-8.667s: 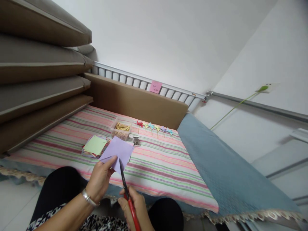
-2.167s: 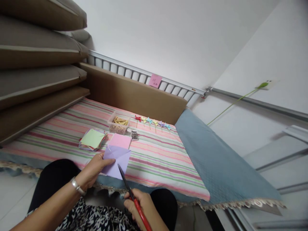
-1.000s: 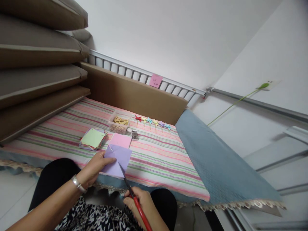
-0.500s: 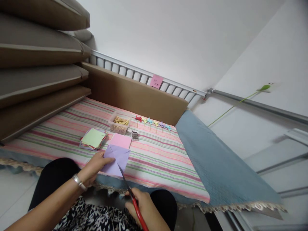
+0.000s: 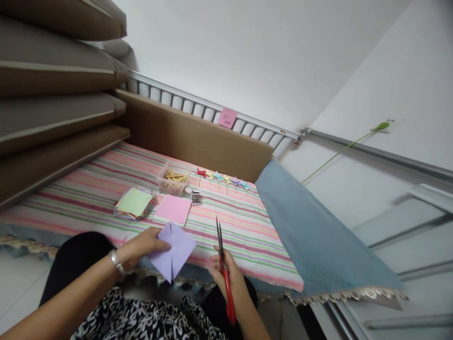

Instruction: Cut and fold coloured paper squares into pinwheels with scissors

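A square of purple paper (image 5: 180, 248), slit inward from its corners, is pinched in my left hand (image 5: 150, 243), thumb on top. My right hand (image 5: 228, 271) grips red-handled scissors (image 5: 220, 245), blades pointing up and away, apart from the paper. Just beyond my left hand lies a stack of pink paper (image 5: 173, 210) on the striped cloth. Left of it sits a pile of mixed-colour paper squares (image 5: 134, 203), pale green on top. A clear box (image 5: 173, 182) holds yellow sticks, and a small metal object (image 5: 196, 197) rests beside it.
Several small paper pinwheels on sticks (image 5: 218, 177) lie in a row near the brown backboard (image 5: 198, 134). Stacked brown cushions (image 5: 60, 113) rise on the left. A pink note (image 5: 227, 117) hangs on the white railing. Blue fabric (image 5: 318, 236) covers the right side.
The scissors have come out of the purple paper and moved right, blades now nearly upright. My left hand has turned the paper, which now shows several slits.
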`<state>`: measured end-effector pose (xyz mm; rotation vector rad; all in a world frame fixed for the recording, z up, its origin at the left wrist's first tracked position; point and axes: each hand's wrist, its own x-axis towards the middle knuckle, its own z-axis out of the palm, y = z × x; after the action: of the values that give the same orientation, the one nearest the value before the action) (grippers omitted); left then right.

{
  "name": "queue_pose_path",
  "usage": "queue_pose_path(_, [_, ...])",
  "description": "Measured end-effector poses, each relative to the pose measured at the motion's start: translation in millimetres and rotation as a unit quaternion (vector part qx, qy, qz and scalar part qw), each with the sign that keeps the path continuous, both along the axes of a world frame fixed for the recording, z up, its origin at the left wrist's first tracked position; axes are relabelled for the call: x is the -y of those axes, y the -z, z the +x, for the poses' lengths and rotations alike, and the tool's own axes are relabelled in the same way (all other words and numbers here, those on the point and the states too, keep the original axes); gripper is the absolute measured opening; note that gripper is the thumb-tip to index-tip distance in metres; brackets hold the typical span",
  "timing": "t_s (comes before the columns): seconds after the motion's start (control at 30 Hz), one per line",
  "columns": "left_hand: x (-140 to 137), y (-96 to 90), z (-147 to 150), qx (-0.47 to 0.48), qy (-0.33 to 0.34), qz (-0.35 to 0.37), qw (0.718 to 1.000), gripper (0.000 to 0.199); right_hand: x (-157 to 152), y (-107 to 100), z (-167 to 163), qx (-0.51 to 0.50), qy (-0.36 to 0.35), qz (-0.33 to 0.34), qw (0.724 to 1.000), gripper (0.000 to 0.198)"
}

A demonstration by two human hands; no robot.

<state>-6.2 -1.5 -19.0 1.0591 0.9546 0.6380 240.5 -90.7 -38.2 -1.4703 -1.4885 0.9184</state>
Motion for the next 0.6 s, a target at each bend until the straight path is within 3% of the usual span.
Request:
queue_pose_path(0.13, [9.9,4.6,17.1,0.013,0.085,0.016,0.996,0.016,-22.1,-12.4,-21.4,-0.066,-0.03,0.011,0.997,0.046])
queue_pose_path(0.27, [10.3,3.4,19.3,0.022,0.095,0.016,0.995,0.021,-33.1,-11.7,-41.0,-0.072,-0.024,0.001,0.997,0.046])
queue_pose_path(0.43, [7.9,-0.1,11.3,0.089,0.017,-0.019,0.996,0.028,-36.0,-4.4,-48.2,-0.174,0.002,0.035,0.984,0.04])
queue_pose_path(0.6, [22.7,0.2,24.7,0.212,-0.058,-0.08,0.972,0.026,-37.8,2.7,-57.6,-0.227,0.093,0.075,0.966,0.04])
